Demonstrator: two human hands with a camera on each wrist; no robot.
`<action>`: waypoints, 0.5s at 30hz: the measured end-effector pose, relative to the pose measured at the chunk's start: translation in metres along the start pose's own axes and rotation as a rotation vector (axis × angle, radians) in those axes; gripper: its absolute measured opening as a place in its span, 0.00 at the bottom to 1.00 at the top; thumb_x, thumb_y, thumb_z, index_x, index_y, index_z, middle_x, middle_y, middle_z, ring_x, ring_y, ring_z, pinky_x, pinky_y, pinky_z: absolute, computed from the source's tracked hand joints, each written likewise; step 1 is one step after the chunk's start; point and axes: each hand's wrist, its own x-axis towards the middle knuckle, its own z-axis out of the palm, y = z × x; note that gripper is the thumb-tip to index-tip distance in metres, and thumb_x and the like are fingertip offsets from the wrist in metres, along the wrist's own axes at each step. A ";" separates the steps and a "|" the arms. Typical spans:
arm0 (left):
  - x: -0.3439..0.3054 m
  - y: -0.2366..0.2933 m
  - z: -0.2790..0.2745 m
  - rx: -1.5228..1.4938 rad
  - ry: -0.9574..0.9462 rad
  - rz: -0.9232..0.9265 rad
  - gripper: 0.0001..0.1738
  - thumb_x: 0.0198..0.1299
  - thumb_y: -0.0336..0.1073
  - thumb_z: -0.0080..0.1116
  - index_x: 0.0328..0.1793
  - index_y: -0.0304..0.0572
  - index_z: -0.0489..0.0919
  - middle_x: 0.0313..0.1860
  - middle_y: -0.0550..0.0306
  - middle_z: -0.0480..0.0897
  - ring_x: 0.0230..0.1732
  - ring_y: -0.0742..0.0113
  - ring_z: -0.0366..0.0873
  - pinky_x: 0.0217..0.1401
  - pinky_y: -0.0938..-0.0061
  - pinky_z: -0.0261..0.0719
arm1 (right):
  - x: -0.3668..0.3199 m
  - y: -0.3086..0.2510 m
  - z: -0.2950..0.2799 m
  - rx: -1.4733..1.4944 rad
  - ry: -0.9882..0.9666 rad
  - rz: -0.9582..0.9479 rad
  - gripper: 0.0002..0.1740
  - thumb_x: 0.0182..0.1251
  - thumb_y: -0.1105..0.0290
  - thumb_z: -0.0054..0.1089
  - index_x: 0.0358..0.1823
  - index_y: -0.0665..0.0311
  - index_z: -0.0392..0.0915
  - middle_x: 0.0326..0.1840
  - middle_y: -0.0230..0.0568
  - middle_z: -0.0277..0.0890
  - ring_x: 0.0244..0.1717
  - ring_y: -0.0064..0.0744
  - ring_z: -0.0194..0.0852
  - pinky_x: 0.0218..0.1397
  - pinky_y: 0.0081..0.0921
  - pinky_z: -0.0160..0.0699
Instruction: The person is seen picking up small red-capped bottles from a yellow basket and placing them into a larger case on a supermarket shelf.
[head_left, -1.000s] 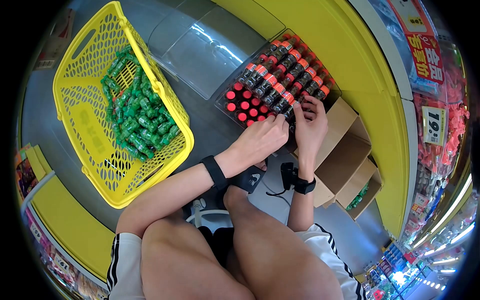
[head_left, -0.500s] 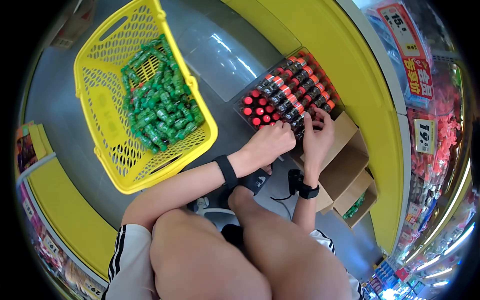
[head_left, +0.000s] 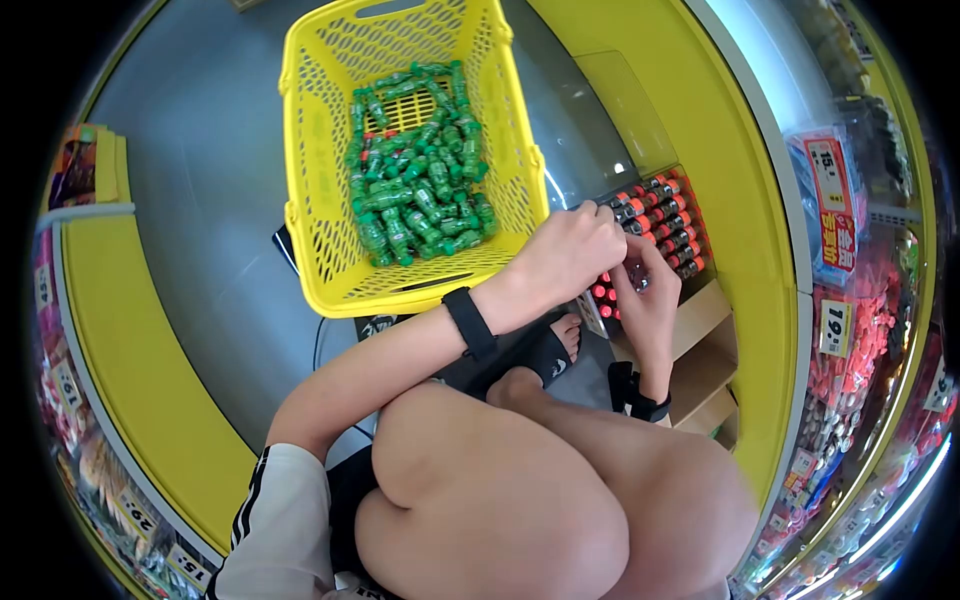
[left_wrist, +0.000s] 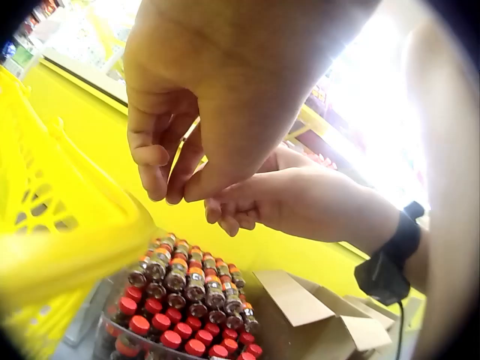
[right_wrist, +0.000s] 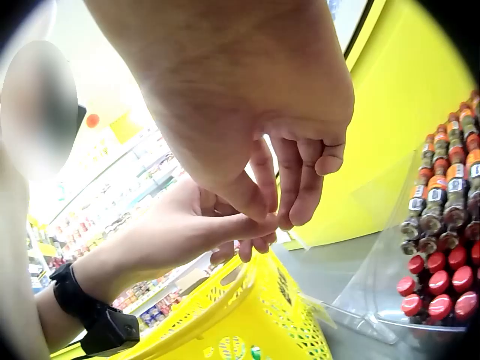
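My left hand [head_left: 572, 250] and right hand [head_left: 650, 305] meet in front of the clear box of dark little bottles [head_left: 668, 222]. From the left wrist view, my left hand [left_wrist: 217, 90] hangs above the red-capped bottles [left_wrist: 171, 339], thumb and fingertips together, with my right hand [left_wrist: 292, 202] just behind. The fingertips of my left hand [right_wrist: 169, 232] and right hand [right_wrist: 247, 97] touch in the right wrist view. A thin, translucent edge shows by them; whether it is held is unclear. The bottles lie in rows, with upright ones at the near side.
Left of the hands stands a yellow basket [head_left: 420, 297] holding many green bottles [head_left: 425, 195]. Open cardboard boxes [head_left: 702, 375] are at the right, beside a yellow shelf base [head_left: 745, 240]. A sandalled foot [head_left: 567, 338] rests below the hands.
The head view has turned, so the basket and bottles appear farther right. My hands have come closer together and overlap, now covering more of the bottle box.
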 end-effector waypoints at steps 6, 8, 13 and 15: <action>-0.022 -0.042 -0.042 0.054 0.075 -0.188 0.05 0.58 0.28 0.66 0.39 0.33 0.86 0.38 0.46 0.85 0.45 0.52 0.88 0.40 0.61 0.92 | 0.038 -0.044 0.029 -0.020 -0.191 -0.132 0.16 0.71 0.77 0.70 0.59 0.69 0.82 0.43 0.45 0.88 0.38 0.33 0.88 0.45 0.30 0.85; -0.030 -0.058 -0.048 0.070 0.072 -0.221 0.05 0.59 0.28 0.65 0.38 0.33 0.86 0.38 0.46 0.85 0.45 0.52 0.88 0.40 0.61 0.92 | 0.047 -0.056 0.039 -0.023 -0.277 -0.194 0.18 0.70 0.76 0.70 0.60 0.68 0.81 0.43 0.47 0.86 0.39 0.37 0.87 0.45 0.34 0.85; -0.050 -0.097 -0.057 0.109 0.074 -0.346 0.05 0.60 0.28 0.64 0.36 0.32 0.85 0.37 0.42 0.85 0.45 0.45 0.88 0.42 0.54 0.92 | 0.066 -0.075 0.062 -0.099 -0.348 -0.329 0.17 0.70 0.74 0.70 0.58 0.67 0.81 0.44 0.49 0.86 0.41 0.44 0.88 0.48 0.39 0.86; -0.062 -0.115 -0.060 0.076 0.089 -0.382 0.05 0.60 0.28 0.63 0.36 0.31 0.84 0.36 0.40 0.85 0.45 0.41 0.88 0.44 0.51 0.90 | 0.080 -0.080 0.073 -0.137 -0.373 -0.376 0.17 0.70 0.73 0.70 0.57 0.67 0.81 0.44 0.49 0.86 0.42 0.46 0.89 0.49 0.41 0.86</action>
